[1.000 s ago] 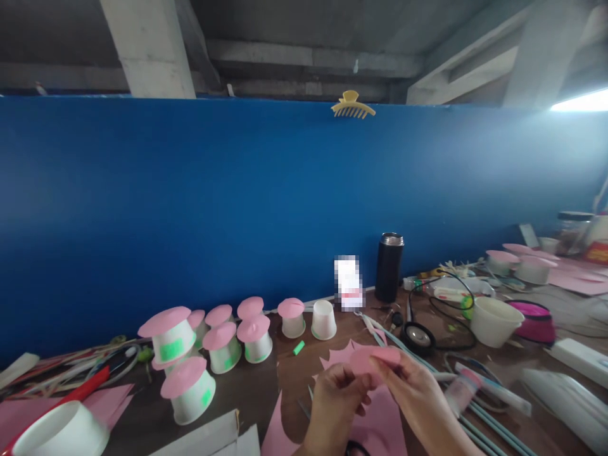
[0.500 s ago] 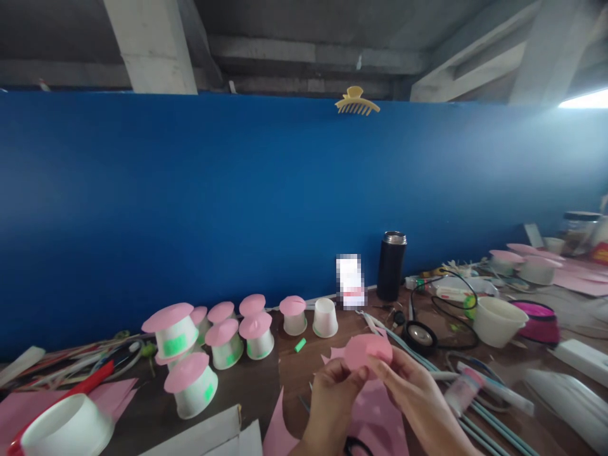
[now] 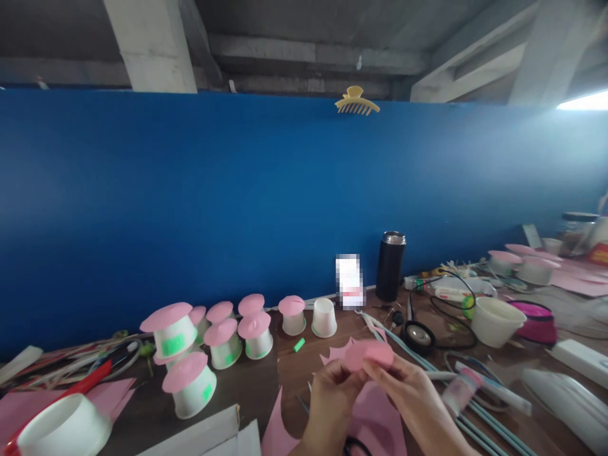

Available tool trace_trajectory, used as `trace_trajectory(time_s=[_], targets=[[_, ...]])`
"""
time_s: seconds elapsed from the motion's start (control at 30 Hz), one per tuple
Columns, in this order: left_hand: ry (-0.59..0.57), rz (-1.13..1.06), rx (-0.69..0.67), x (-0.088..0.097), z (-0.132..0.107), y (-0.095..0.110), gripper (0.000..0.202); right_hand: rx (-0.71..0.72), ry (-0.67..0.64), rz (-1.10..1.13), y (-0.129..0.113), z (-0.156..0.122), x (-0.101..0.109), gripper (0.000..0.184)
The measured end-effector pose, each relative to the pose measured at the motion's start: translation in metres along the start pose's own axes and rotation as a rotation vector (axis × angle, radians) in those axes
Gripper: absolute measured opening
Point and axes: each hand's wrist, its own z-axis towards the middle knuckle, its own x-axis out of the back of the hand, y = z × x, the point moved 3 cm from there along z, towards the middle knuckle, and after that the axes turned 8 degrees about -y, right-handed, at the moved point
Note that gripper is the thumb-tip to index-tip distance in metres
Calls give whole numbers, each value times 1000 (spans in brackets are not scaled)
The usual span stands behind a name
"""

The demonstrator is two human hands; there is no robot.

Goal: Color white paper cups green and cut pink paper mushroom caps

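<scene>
My left hand [image 3: 332, 396] and my right hand [image 3: 403, 389] meet low in the middle of the view, both pinching a small round pink paper piece [image 3: 368, 354] held just above the brown table [image 3: 266, 386]. Under my hands lies a pink paper sheet [image 3: 375, 421] with cut, jagged edges. To the left stand several upturned white paper cups with pink round tops [image 3: 223, 335]; one plain white cup [image 3: 323, 318] stands beside them without a top.
A blue partition [image 3: 237, 202] backs the table, with a yellow hair claw [image 3: 356, 101] on its top edge. A black flask [image 3: 389, 266], a black cable [image 3: 441, 316], a white bowl [image 3: 496, 320], a magenta bowl [image 3: 534, 320] and long sticks [image 3: 475, 405] lie to the right. Another white bowl [image 3: 64, 430] sits at bottom left.
The pink piece has been turned between my fingers and now shows as a rounder disc. My hands stay in about the same place; the view shifted slightly.
</scene>
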Motion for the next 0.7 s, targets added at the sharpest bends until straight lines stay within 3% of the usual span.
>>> trace_trajectory(time_s=[0.2, 0.4, 0.7], targets=[[5, -5, 6, -1, -1, -1, 36, 17, 3, 152, -4, 1, 2, 34], [-36, -8, -9, -5, -3, -1, 35, 88, 26, 30, -7, 2, 5, 29], [-12, -39, 8, 1, 0, -7, 35, -37, 47, 117, -13, -4, 0, 36]])
